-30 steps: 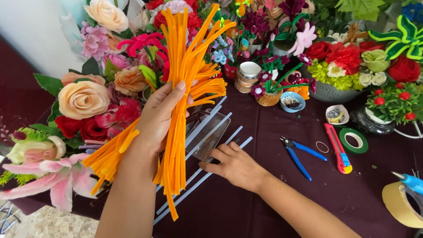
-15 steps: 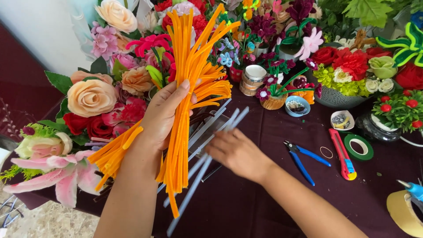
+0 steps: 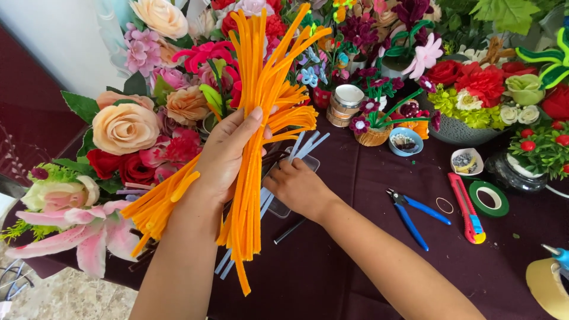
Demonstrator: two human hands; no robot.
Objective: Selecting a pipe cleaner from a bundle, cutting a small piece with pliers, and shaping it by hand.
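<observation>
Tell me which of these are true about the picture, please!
1. The left hand holds orange pipe cleaners. True.
2. The right hand holds the blue pliers. False: the pliers lie alone on the table; the right hand rests on pale blue pipe cleaners.
3. The tablecloth is yellow. False: it is dark maroon.
4. A green tape roll lies beside a red cutter. True.

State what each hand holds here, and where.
Left hand grips the bunch of orange pipe cleaners around its middle. Right hand pinches pale blue pipe cleaners partway along.
</observation>
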